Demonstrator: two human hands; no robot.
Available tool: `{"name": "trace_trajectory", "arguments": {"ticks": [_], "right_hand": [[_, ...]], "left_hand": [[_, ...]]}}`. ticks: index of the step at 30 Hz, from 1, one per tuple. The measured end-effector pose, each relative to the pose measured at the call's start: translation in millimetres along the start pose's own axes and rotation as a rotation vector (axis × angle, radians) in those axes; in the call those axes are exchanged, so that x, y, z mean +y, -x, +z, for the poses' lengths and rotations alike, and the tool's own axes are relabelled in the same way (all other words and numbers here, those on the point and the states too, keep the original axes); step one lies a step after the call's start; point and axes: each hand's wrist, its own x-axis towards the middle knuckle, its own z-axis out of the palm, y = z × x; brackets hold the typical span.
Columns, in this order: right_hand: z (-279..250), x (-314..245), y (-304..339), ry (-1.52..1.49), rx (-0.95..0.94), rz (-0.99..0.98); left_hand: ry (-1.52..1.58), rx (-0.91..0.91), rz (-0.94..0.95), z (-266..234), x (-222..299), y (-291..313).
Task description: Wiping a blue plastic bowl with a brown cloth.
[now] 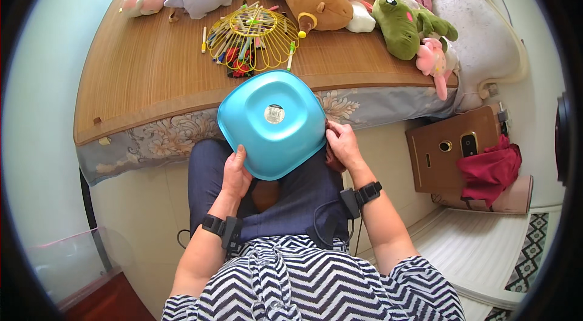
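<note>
Head view: your left hand point(237, 176) and right hand point(344, 143) grip opposite sides of the blue basin point(261, 139), held over your lap point(205, 170) beside the bed point(146, 84), presumably so neither side tips.

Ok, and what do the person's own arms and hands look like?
The left hand and right hand are ungloved, the forearms bare. Each wrist wears a black strap with a dark, boxy module. A thin dark cable loops near the right module. The sleeves have a dark-and-white zigzag pattern.
</note>
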Motion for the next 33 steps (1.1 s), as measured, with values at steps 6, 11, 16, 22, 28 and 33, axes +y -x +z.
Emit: {"name": "trace_trajectory", "arguments": {"ticks": [6,11,16,22,28,33], "right_hand": [[12.3,-1.0,43.1,0.638,0.131,-0.245],[11.3,-6.7,45.7,0.738,0.091,-0.268],[17.7,-27.7,66.8,0.719,-0.003,-0.461],[26.4,-41.8,71.8,0.582,-0.192,-0.575],[22.7,-26.7,56.8,0.502,-0.068,-0.452],[3.0,9.4,21.1,0.466,0.207,-0.353]], "left_hand": [[-0.004,0.008,-0.003,3.2,1.2,2.3],[-0.009,-0.013,0.018,-0.9,-3.3,1.9],[0.0,-0.023,0.015,1.5,0.3,2.7],[0.047,-0.036,-0.01,-1.3,2.9,2.9],[0.067,-0.054,-0.011,2.2,0.2,0.2],[0.054,-0.069,0.001,4.1,1.3,0.0]]}}
